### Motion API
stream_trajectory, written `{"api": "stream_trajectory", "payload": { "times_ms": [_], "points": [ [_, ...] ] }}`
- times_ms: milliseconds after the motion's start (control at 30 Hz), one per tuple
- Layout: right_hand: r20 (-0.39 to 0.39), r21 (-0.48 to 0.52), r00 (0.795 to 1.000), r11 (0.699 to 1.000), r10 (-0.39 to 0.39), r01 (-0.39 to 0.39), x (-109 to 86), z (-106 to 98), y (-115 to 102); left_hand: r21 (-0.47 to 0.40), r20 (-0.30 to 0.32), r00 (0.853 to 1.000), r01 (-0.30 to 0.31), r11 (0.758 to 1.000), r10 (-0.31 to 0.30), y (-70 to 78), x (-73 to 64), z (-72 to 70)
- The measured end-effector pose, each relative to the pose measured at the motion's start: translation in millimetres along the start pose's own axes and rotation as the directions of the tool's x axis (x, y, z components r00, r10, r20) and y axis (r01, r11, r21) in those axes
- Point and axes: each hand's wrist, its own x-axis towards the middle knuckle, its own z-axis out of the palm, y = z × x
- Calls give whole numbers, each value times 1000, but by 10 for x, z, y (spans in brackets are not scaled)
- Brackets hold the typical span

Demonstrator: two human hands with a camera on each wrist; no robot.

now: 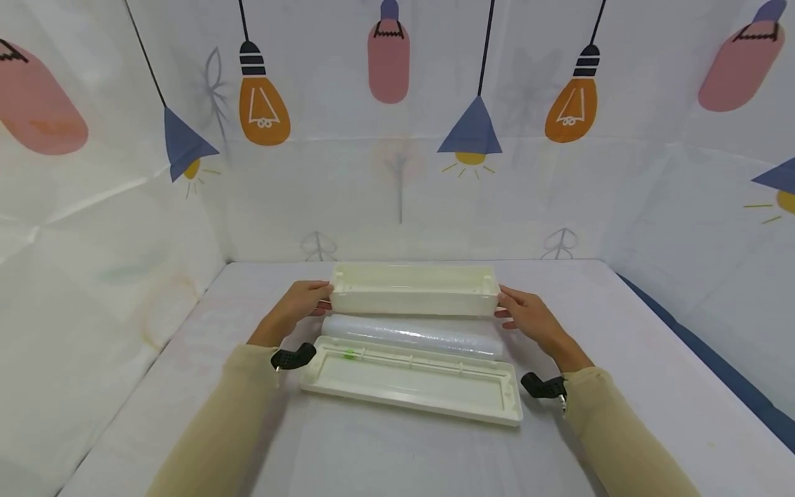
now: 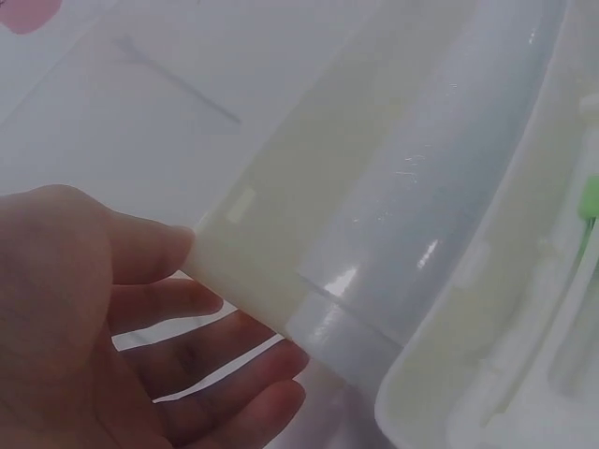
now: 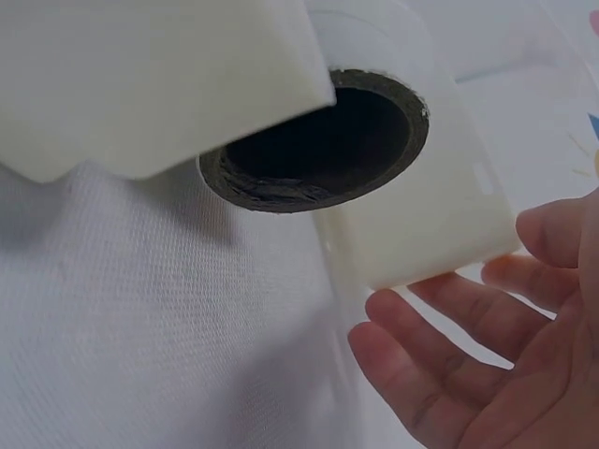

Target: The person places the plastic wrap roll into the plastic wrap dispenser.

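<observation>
A cream plastic wrap dispenser box (image 1: 413, 304), long and open-topped, lies across the far part of the table. My left hand (image 1: 303, 302) holds its left end, thumb at the upper edge and fingers spread below. At the right end my right hand (image 1: 524, 314) holds it in the same way, as the right wrist view shows with the thumb and fingertips on the end wall. A roll of cling film (image 1: 410, 334) lies just in front of the box; its dark hollow core (image 3: 318, 140) faces the right wrist camera. Nearest me is the dispenser lid (image 1: 410, 386), inner side up.
A small green slider (image 1: 350, 355) sits on a rail along the lid. A white cloth (image 1: 397, 455) covers the table. Behind it and at the sides hang white curtains (image 1: 397, 179) printed with lamps and bulbs. A black camera mount (image 1: 294, 357) sticks out at the left wrist.
</observation>
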Motion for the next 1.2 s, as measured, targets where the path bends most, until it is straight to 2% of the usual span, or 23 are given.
{"api": "stream_trajectory", "payload": {
  "times_ms": [667,967,1200],
  "points": [
    [74,-1,997,1000,25,-25,-13,64,-17,-10,-5,1000,19,1000,-19,-172,-55,-41],
    [64,-15,997,999,52,-51,-20,76,-31,-5,8,1000,6,1000,-5,-207,-65,-41],
    [59,-31,995,996,86,-84,-49,45,-31,-12,-27,999,25,1000,-25,-203,-148,-7]
  ]
}}
